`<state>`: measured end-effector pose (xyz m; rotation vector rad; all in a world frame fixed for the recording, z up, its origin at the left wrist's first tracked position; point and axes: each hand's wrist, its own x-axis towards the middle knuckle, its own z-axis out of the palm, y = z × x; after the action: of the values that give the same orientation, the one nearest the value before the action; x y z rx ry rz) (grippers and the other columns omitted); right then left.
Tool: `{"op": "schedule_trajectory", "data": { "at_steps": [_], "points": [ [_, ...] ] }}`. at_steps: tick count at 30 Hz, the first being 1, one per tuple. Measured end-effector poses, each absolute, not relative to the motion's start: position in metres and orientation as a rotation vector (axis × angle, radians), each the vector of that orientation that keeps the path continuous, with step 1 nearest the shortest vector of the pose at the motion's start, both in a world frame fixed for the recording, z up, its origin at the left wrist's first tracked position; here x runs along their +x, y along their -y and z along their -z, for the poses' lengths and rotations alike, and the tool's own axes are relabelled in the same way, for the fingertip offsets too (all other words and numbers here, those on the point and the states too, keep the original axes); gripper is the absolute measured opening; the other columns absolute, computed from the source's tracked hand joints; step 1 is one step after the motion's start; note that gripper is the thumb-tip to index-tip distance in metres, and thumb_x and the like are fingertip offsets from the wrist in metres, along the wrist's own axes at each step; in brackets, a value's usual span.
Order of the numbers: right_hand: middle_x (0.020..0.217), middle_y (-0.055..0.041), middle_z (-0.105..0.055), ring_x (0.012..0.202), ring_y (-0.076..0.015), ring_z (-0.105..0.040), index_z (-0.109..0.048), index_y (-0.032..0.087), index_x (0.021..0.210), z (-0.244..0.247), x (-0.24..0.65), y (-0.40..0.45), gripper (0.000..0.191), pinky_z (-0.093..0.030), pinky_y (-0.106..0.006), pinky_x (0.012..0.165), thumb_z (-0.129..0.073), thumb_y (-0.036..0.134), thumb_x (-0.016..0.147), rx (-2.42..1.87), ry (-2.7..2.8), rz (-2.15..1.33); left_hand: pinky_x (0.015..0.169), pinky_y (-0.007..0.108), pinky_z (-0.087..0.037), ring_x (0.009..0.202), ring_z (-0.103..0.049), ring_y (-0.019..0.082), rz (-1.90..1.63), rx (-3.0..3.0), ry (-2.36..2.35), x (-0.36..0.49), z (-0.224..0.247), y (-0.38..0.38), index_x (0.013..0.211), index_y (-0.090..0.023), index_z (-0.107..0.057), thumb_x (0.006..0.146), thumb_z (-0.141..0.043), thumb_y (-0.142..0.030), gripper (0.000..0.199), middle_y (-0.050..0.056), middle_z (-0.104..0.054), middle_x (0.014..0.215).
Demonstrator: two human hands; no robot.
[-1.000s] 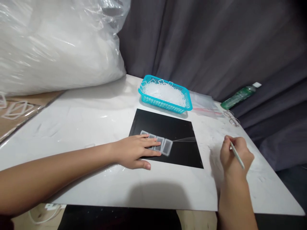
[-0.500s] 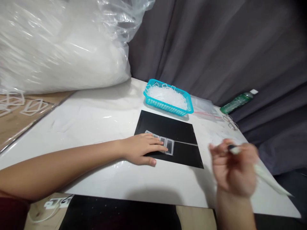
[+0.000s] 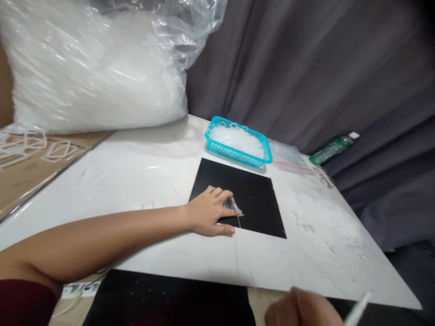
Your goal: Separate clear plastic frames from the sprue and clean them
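On the black sheet [image 3: 256, 194], my left hand [image 3: 210, 210] lies with its fingers spread, pressing down small clear plastic pieces [image 3: 234, 206]. A thin clear strip [image 3: 239, 220] runs from under its fingertips toward the table's front edge. My right hand [image 3: 301, 310] is low at the bottom of the view, blurred and partly cut off, its fingers curled. A pale, slim tool [image 3: 358, 310] sticks out beside it. What the fingers of that hand grip is hidden.
A turquoise basket [image 3: 239, 157] of small clear pieces stands behind the sheet. Flat plastic bags [image 3: 288, 158], a green bottle [image 3: 335, 148] and glasses [image 3: 324, 176] lie to its right. A large filled plastic bag [image 3: 98, 77] and white frames [image 3: 59, 151] are at left.
My right hand has moved down and toward me, to the frame's bottom. The strip that lay across the sheet now runs toward the front edge. My left hand's fingers have bent slightly.
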<state>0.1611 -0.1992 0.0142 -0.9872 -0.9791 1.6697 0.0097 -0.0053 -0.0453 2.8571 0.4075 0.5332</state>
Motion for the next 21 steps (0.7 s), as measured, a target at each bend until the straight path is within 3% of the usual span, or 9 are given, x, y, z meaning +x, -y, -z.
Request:
{"op": "schedule_trajectory", "data": {
  "at_steps": [3,5,8,14,18,21],
  "points": [
    [0.074,-0.0011,-0.068,0.042,-0.0052,-0.035,-0.044,0.023,0.071,-0.004,0.163,0.172,0.030,-0.031,-0.019,0.042,-0.058,0.045,0.087,-1.050,0.785,-1.585,0.091,0.045,-0.036,0.103,-0.043,0.028,-0.586,2.885,-0.359,0.010,0.048,0.005,0.129,-0.030,-0.057,0.086,-0.039,-0.067,0.059,0.012,-0.041,0.131],
    [0.066,0.0003,-0.067,0.037,-0.0032,-0.024,-0.047,0.024,0.085,0.005,0.163,0.152,0.019,-0.020,-0.017,0.039,-0.055,0.041,0.088,-1.131,0.541,-1.543,0.091,0.045,-0.037,0.101,-0.043,0.028,-0.611,2.895,-0.344,0.009,0.048,0.005,0.128,-0.027,-0.058,0.086,-0.039,-0.068,0.061,0.013,-0.040,0.132],
    [0.049,0.0037,-0.060,0.033,-0.0031,-0.016,-0.047,0.026,0.102,0.014,0.163,0.133,0.027,-0.011,-0.016,0.036,-0.056,0.044,0.085,-1.244,0.380,-1.564,0.087,0.045,-0.040,0.095,-0.044,0.027,-0.628,2.904,-0.339,0.009,0.049,0.005,0.126,-0.024,-0.059,0.086,-0.039,-0.068,0.063,0.014,-0.042,0.129],
    [0.038,0.0063,-0.051,0.029,-0.0045,-0.015,-0.051,0.021,0.097,0.014,0.167,0.118,0.030,-0.005,-0.019,0.033,-0.056,0.047,0.084,-1.477,0.617,-1.655,0.084,0.042,-0.043,0.084,-0.047,0.021,-0.687,2.862,-0.307,0.007,0.048,0.004,0.112,-0.024,-0.066,0.090,-0.041,-0.059,0.049,0.014,-0.043,0.124],
    [0.036,0.0068,-0.045,0.032,-0.0071,-0.027,-0.051,0.019,0.081,0.008,0.177,0.106,0.034,-0.015,-0.019,0.035,-0.046,0.052,0.090,-1.509,0.940,-1.458,0.078,0.038,-0.045,0.082,-0.051,0.021,-0.710,2.831,-0.203,0.001,0.039,0.004,0.111,-0.023,-0.065,0.089,-0.046,-0.054,0.043,0.014,-0.049,0.116],
    [0.043,0.0052,-0.049,0.042,-0.0092,-0.042,-0.050,0.019,0.077,-0.001,0.185,0.101,0.033,-0.031,-0.021,0.046,-0.041,0.047,0.094,-1.527,1.400,-1.203,0.065,0.027,-0.042,0.068,-0.049,0.015,-0.755,2.547,-0.132,-0.006,0.030,0.004,0.090,-0.019,-0.066,0.090,-0.046,-0.047,0.034,0.007,-0.054,0.084]
  ]
}}
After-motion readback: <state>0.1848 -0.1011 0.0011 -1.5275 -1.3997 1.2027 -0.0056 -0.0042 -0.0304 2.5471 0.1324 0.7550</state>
